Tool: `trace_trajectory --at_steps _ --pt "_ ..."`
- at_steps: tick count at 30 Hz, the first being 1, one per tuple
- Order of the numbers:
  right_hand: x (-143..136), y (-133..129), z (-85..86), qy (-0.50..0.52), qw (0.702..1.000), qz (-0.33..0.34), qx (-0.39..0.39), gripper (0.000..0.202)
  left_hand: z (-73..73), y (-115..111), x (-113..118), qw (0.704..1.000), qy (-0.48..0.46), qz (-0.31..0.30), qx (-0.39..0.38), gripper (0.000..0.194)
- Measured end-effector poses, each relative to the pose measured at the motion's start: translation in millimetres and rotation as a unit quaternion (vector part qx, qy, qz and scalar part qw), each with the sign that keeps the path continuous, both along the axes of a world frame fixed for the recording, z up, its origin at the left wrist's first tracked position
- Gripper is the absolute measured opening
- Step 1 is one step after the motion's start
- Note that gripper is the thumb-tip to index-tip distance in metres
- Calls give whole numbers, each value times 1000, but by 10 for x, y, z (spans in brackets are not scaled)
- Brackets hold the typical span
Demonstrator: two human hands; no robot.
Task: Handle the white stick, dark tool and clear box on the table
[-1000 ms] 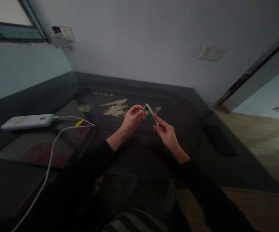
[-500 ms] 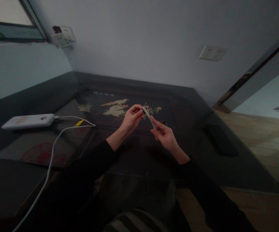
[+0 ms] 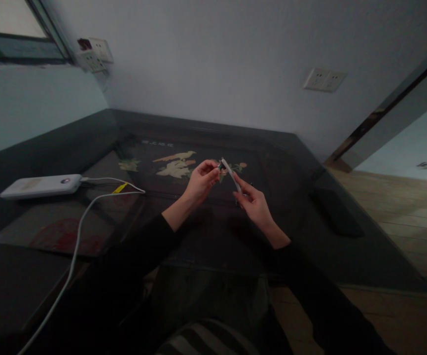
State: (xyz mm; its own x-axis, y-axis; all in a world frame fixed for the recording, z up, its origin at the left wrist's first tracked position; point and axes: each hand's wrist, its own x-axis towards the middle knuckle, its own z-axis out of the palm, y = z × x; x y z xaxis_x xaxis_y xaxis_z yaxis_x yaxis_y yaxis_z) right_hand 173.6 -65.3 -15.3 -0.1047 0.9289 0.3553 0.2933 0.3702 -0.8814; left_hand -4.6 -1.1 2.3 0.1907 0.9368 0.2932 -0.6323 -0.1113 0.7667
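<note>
Above the dark table [image 3: 198, 231], my right hand [image 3: 255, 204] grips a slim, pale, stick-like piece [image 3: 231, 172], which slants up and left out of the fingers. Small dark bits show beside those fingers, too dim to name. My left hand [image 3: 199, 181] is closed in a pinch near the upper end of the pale piece. Between its fingertips is a small dark thing [image 3: 220, 166], whose kind I cannot make out. Whether it touches the pale piece is not clear.
On the left lies a white power bank [image 3: 43, 186] with a white cable [image 3: 78, 236] and yellow tag [image 3: 120, 188]. A dark flat object [image 3: 335, 213] rests at the right. Wall sockets [image 3: 324, 80] are behind the table.
The pale piece has turned slightly, and its upper end has shifted a little right, away from my left fingertips. My right hand has moved slightly. The left hand stays nearly still.
</note>
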Motion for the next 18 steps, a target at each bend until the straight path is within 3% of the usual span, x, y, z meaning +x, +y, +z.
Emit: trace_trajectory --at_steps 8,18 --pt "0 -19 40 21 1000 -3 -2 53 -22 12 -11 1000 19 -9 1 39" --pt "-33 -65 27 27 998 45 -25 53 -9 14 -6 1000 3 4 -31 36"
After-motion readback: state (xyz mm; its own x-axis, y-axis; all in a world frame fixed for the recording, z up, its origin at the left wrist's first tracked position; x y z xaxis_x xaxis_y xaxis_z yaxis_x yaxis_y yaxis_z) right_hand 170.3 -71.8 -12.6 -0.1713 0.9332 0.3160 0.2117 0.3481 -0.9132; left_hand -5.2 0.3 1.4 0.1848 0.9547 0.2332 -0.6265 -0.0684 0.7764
